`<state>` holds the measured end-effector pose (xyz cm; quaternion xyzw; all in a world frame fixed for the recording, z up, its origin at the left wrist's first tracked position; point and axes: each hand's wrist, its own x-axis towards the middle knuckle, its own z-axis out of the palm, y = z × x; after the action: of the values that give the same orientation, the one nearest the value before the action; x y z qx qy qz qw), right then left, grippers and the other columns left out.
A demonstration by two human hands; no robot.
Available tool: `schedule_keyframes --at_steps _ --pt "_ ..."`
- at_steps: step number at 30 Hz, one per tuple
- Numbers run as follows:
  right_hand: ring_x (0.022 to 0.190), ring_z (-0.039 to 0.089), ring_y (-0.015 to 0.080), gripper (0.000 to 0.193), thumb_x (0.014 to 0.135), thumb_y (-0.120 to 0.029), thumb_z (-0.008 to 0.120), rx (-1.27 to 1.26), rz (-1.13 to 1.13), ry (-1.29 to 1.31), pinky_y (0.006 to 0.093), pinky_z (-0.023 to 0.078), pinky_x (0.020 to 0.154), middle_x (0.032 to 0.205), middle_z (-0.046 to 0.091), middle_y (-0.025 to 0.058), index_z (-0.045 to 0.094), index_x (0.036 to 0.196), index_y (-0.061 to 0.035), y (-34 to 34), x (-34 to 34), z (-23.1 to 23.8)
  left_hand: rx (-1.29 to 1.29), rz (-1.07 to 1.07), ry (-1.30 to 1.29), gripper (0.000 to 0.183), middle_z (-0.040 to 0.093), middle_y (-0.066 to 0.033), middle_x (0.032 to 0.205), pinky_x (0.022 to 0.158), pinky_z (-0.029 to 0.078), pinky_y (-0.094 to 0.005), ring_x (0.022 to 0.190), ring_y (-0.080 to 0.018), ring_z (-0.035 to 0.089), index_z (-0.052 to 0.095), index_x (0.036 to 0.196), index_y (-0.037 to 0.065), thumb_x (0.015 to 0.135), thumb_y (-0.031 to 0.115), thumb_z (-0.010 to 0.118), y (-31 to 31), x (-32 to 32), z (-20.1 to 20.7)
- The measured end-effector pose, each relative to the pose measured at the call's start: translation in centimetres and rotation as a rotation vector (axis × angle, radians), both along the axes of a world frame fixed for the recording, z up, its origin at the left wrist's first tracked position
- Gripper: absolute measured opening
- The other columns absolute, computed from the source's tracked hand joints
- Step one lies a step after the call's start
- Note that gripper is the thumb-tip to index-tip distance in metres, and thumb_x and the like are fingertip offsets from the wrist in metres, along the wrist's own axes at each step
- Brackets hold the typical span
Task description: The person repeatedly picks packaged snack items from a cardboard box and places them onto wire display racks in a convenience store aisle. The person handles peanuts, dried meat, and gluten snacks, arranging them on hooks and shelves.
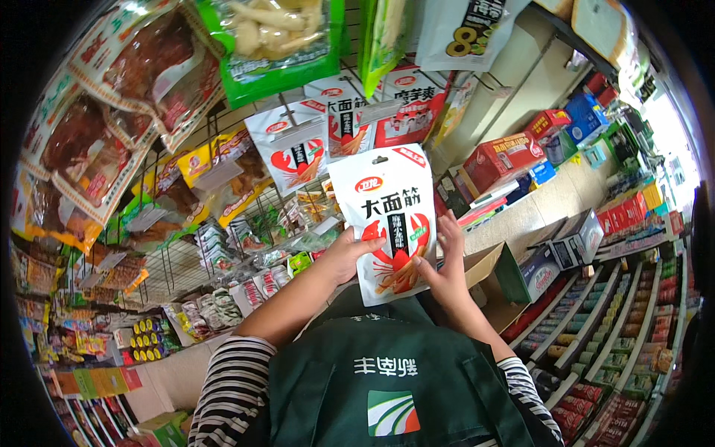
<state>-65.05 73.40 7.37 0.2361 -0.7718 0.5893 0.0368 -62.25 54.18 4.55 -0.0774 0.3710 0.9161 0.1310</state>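
A white snack packet (382,212) with red and black print, a hang hole and a red crayfish picture is held upright in front of me. My left hand (344,255) grips its left edge, thumb across the front and the other fingers hidden behind. At the lower right edge is my right hand (448,267), its thumb pressed on the front and its fingers bent beside the edge. Just beyond hang similar white packets (289,145) on the rack's metal hooks. A red and white packet (410,112) hangs there too.
Green-edged packets (275,45) and large brown meat packets (149,74) hang above and left on a wire rack (167,261). An open cardboard box (488,287) stands on the floor at right. Stacked red cartons (500,160) and curved drink shelves (618,320) lie farther right.
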Motion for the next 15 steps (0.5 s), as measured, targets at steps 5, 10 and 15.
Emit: schedule_keyframes --at_steps 5,10,15 --pt "0.096 0.049 0.0128 0.044 0.076 -0.006 0.06 -0.208 0.379 -0.612 0.0281 0.039 0.084 0.105 0.053 0.0064 0.039 0.114 0.0005 -0.2 -0.7 0.0 -0.262 0.0 0.128 0.049 0.052 -0.0095 0.109 0.086 0.04 -0.0322 0.098 -0.0172 0.051 0.038 0.117 0.002 0.074 0.007 0.063 -1.3 1.4 0.3" --pt "0.089 0.055 0.0276 0.033 0.075 -0.004 0.055 0.327 0.157 -0.087 0.0323 0.045 0.075 0.104 0.054 0.0164 0.049 0.108 -0.0017 -1.4 -1.4 1.8 -0.453 0.306 0.146 0.072 0.022 -0.0143 0.134 0.098 0.023 -0.0341 0.122 -0.0224 0.023 0.005 0.134 0.009 0.084 0.033 0.05 -0.5 1.1 1.8" --pt "0.099 0.047 0.0293 0.056 0.063 -0.006 0.059 0.612 0.393 0.7 0.037 0.041 0.078 0.121 0.042 0.0129 0.049 0.116 -0.0219 -2.8 -0.6 3.7 0.587 0.165 0.004 0.05 0.05 -0.0128 0.113 0.088 0.038 -0.0468 0.102 -0.0305 0.048 0.046 0.114 0.008 0.085 0.045 0.032 0.9 0.5 2.3"
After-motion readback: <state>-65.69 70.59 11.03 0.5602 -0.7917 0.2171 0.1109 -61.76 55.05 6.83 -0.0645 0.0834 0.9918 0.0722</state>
